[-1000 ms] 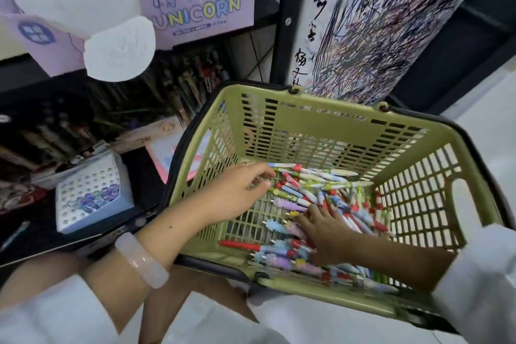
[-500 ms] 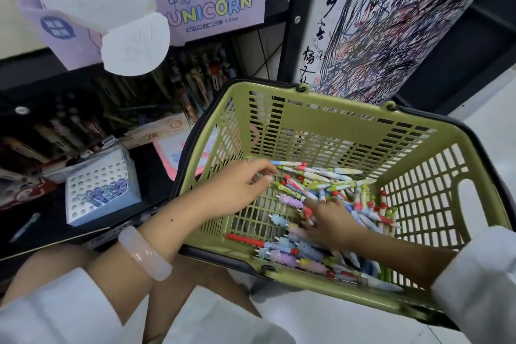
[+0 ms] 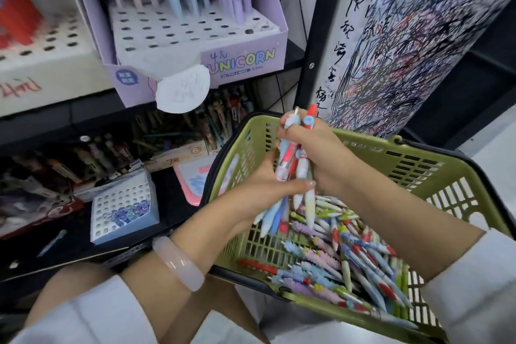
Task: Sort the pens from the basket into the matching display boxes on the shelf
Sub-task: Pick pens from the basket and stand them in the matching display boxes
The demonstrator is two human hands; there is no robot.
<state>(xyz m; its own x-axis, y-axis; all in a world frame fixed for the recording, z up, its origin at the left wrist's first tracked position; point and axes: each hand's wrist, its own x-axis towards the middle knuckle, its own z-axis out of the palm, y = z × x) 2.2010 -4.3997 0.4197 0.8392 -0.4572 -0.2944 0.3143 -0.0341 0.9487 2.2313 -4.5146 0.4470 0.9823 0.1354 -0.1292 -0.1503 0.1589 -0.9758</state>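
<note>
A green plastic basket (image 3: 413,159) sits on my lap, its floor covered with several loose colourful pens (image 3: 343,257). Above it I hold a bunch of red, white and blue pens (image 3: 293,159) upright. My right hand (image 3: 321,151) grips the upper part of the bunch. My left hand (image 3: 268,190) curls round its lower part, thumb across the barrels. A purple UNICORN display box (image 3: 243,61) stands on the upper shelf with pastel pens in its back rows and many bare holes in front.
A small white box (image 3: 122,207) with a few purple-blue pen tops lies on the dark lower shelf to the left. A red-and-white display box (image 3: 42,45) stands at far left. A scribbled test panel (image 3: 413,36) rises behind the basket.
Both hands have risen out of the basket with a bunch of pens gathered between them. The view has tilted up, so the shelf boxes show more fully.
</note>
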